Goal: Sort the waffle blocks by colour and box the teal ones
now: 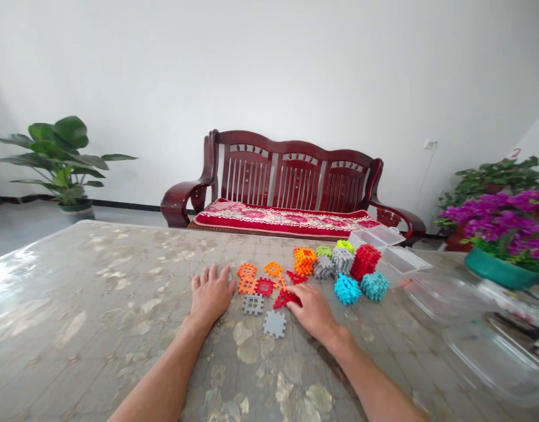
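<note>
My left hand [211, 293] lies flat on the table, fingers spread, holding nothing, just left of several interlocking plastic tiles. My right hand [312, 308] has its thumb and fingers around a red triangular tile [283, 300] on the tabletop. Another red triangular tile [297, 276] lies beyond its fingertips, beside an orange triangular tile [280, 282]. Between my hands are orange square tiles [247, 285], a red window tile [265, 286], a grey window tile [253, 304] and a solid grey square tile [275, 324].
Stacked tiles stand right of the loose ones: orange [304, 261], grey [342, 261], red [365, 262], blue [347, 289] and teal [375, 286]. Behind them sits a clear plastic box [401, 264]. Clear lids [493, 363] and a purple flower pot [500, 268] are at right; a wooden bench [296, 176] stands beyond.
</note>
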Demonstrator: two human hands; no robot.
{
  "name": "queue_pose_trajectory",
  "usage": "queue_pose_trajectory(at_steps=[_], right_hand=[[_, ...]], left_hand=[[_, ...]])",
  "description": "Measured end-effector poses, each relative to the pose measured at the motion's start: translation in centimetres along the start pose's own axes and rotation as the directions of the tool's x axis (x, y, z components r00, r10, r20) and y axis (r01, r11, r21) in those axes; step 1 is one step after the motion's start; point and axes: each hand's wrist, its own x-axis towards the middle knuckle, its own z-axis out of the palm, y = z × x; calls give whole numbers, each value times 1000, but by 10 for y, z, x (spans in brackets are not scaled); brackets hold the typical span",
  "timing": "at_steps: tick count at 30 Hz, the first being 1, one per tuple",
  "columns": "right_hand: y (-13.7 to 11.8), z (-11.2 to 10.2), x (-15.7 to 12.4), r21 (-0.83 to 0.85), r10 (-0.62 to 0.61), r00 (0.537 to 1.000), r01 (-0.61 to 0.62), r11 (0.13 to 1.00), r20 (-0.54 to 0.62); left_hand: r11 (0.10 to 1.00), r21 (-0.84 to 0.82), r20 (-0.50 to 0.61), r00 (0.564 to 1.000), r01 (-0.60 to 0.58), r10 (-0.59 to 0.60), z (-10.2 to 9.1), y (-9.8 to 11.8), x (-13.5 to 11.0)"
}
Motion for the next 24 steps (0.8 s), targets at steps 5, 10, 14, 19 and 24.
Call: queue_pose_trajectory(at_steps=[5, 10, 14, 19, 24], right_hand=[[15, 6, 2, 89, 37, 987, -23, 996, -157], [24, 4, 4, 125, 8, 973, 22, 992, -232], [28, 4, 2, 112, -10, 968, 40, 993, -252], [24, 5, -3, 47, -70, 965, 85, 995, -254], [-3, 9, 0, 22, -132, 981, 137, 990, -143]], left_hand=[[1000, -4, 5, 1000, -2, 2, 2, -1, 1], [1000, -1, 2, 1000, -8, 8, 3, -1, 2], [1000, 1, -2, 1000, -5, 5, 2, -1, 1], [1000, -11, 1, 1000, 1, -1, 0, 0, 0], [1000, -22, -7, 1000, 3, -3, -2, 0, -1]])
